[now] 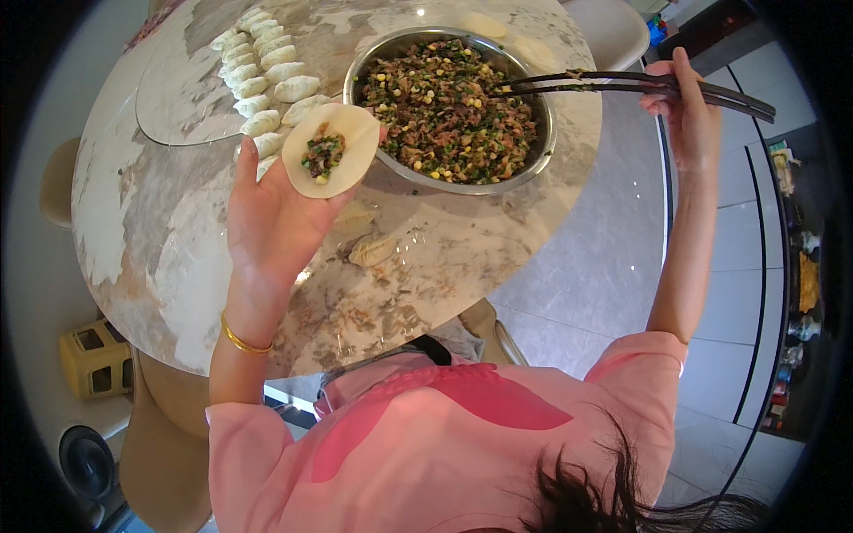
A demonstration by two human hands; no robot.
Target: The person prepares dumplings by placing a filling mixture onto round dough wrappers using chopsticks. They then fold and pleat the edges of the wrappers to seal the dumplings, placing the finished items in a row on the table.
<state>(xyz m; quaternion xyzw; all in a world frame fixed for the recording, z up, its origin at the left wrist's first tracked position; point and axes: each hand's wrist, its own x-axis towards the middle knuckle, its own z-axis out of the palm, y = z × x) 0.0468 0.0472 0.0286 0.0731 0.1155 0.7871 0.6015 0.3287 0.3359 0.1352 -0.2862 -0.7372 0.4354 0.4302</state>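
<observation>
A round dumpling wrapper (360, 136) with a small heap of filling (323, 157) on it lies on the fingers of my left hand (280, 213), palm up. My right hand (686, 113) holds a pair of dark chopsticks (620, 81), whose tips reach over the right side of a steel bowl (460, 190). The bowl holds chopped filling (446, 113) with corn and greens. Rows of folded dumplings (250, 86) sit on the table beyond my left hand. Another dumpling (372, 251) lies on the tabletop, right of my left wrist.
The round marble-patterned table (426, 286) carries a clear glass-like sheet (176, 126) at the left. Loose wrappers (483, 25) lie behind the bowl. Chairs (613, 33) stand around the table, and a yellow plastic stool (96, 360) is at the lower left.
</observation>
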